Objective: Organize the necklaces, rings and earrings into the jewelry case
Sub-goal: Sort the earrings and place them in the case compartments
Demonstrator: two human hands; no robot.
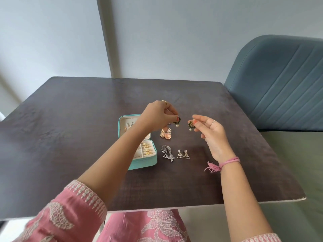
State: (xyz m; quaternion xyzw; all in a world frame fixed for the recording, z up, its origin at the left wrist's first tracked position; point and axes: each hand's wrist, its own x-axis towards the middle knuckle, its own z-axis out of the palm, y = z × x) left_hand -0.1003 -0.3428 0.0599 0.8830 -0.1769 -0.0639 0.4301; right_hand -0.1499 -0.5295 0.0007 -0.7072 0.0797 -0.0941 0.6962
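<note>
Dark wood-grain table (70, 137), square, its near-right corner chipped pale; grey-blue wall behind, a blue padded chair (279, 84) beyond its right edge.

Turquoise jewelry case (143, 162) lay open near the table's centre — gold rings (146, 148) in the front slots, earrings in the lid. Right of the case: rose-gold jhumka pair (166, 134), silver dangling pair (167, 152), triangular pair (183, 154), all flat on the table.

Left hand (157, 116), above the case's right side, pinched one green-beaded earring (177, 120). Right hand (209, 131), farther right of the case, pinched its twin (190, 125) — both raised clear of the table.
</note>
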